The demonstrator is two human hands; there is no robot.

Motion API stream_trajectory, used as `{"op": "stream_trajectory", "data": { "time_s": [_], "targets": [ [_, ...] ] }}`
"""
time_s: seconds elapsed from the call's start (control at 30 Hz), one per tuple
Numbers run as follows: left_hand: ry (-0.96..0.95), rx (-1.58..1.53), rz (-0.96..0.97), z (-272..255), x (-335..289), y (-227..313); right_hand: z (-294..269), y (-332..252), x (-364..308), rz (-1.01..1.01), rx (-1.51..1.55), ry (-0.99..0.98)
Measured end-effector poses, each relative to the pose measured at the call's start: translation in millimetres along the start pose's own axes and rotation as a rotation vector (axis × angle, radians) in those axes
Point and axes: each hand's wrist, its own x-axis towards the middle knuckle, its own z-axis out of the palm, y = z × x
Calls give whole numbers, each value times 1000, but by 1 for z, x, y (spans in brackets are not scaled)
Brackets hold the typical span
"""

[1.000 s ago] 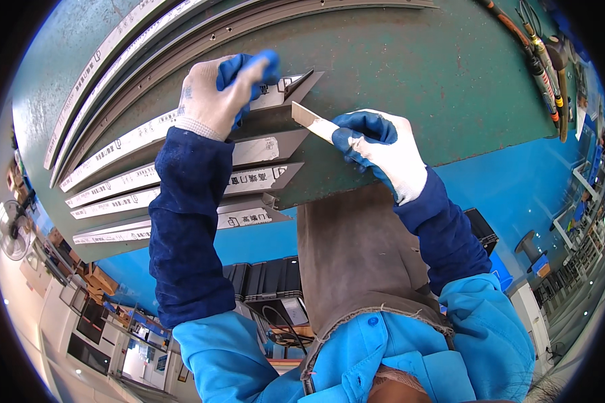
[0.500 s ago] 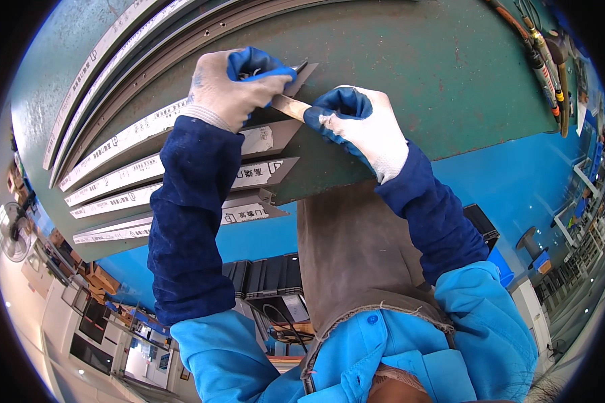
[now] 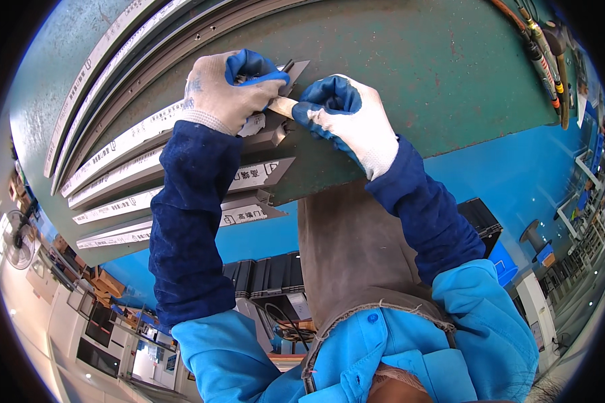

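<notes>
Crosswise is how it sits: the strip (image 3: 284,106) points from the fingertips of my right hand (image 3: 353,121) to the left and slightly away from me, while the bar (image 3: 298,75) under my left hand (image 3: 223,91) has its long axis running off to the left and back toward me. I judge everything hangs on that angle, with the strip's free tip just by the bar's cut end.

My right hand is the strip's nearer one, closed on it in a pinch, so that only a short piece shows between both hands. My left hand is curled over the bar near its end, fingertips right at the strip's tip; I cannot tell whether they pinch the strip, grip the bar or merely rest there.

On my side of the left hand, more bars (image 3: 257,174) lie side by side, cut ends pointing right. Beyond that hand, a brown bar (image 3: 205,32) with holes curves past. Past my right hand there is bench (image 3: 410,74), then tools (image 3: 543,64) well apart.
</notes>
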Motion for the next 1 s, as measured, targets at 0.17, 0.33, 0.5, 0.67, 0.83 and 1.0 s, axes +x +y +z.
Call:
{"op": "stream_trajectory", "data": {
  "time_s": [0.17,0.33,0.5,0.67,0.83,1.0],
  "targets": [
    [28,-51,-67,-1,0,4,13,6,1,-52,90,57],
    [47,-53,-66,1,-2,5,12,15,-9,-81,144,134],
    [69,-72,-54,3,-1,1,25,10,-8,-24,208,204],
    [79,-114,-49,2,-1,-2,22,10,-18,3,285,281],
    [80,-122,-39,1,-5,1,30,7,-12,-57,311,328],
    [27,-174,-55,-5,-3,-4,20,9,-6,-124,368,380]
  ]
}}
